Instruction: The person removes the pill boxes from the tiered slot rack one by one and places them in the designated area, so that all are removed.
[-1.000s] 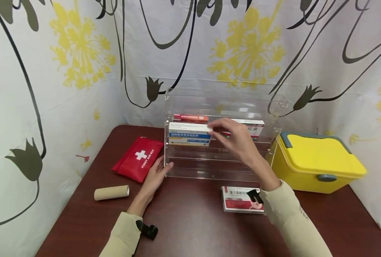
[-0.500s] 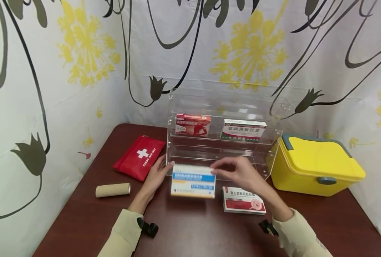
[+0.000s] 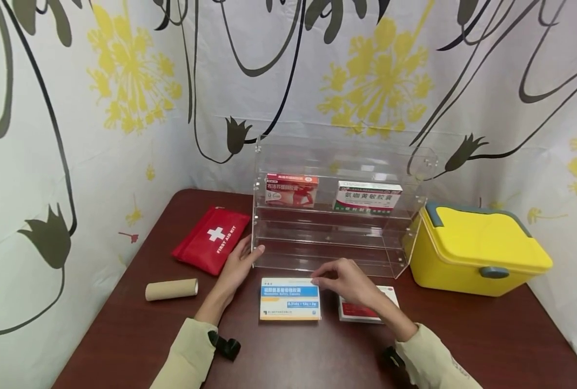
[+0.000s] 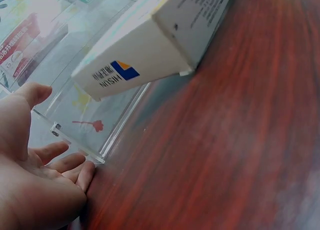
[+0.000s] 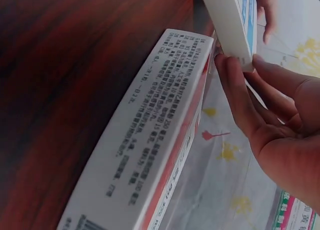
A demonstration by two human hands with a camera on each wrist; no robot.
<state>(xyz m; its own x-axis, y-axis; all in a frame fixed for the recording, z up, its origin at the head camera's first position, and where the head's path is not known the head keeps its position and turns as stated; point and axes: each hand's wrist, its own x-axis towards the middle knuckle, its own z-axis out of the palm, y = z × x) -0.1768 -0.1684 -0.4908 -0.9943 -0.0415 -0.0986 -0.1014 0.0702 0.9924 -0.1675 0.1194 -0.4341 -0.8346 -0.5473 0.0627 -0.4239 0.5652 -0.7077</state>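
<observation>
My right hand (image 3: pixel 347 281) pinches the top right corner of a white medicine box (image 3: pixel 288 302) with blue and yellow bands. The box is low over the table, in front of the clear acrylic rack (image 3: pixel 337 233); its end panel shows in the left wrist view. My left hand (image 3: pixel 234 270) grips the rack's left side panel, thumb in front and fingers on the outer side. Under my right forearm lies a red-and-white medicine box (image 3: pixel 359 312), partly covered. An upper tier bears a red medicine box (image 3: pixel 290 192) and a white-and-green one (image 3: pixel 368 199).
Left of the rack lies a red first aid pouch (image 3: pixel 213 239), with a cardboard tube (image 3: pixel 172 289) nearer the front. To the right stands a yellow lidded bin (image 3: pixel 488 248) with a grey handle. Patterned cloth (image 3: pixel 288 97) hangs behind the brown table (image 3: pixel 269 356).
My right hand has brought the blue-banded medicine box out of the rack and down toward the table in front, uncovering the red box behind. My left hand stays on the rack's side.
</observation>
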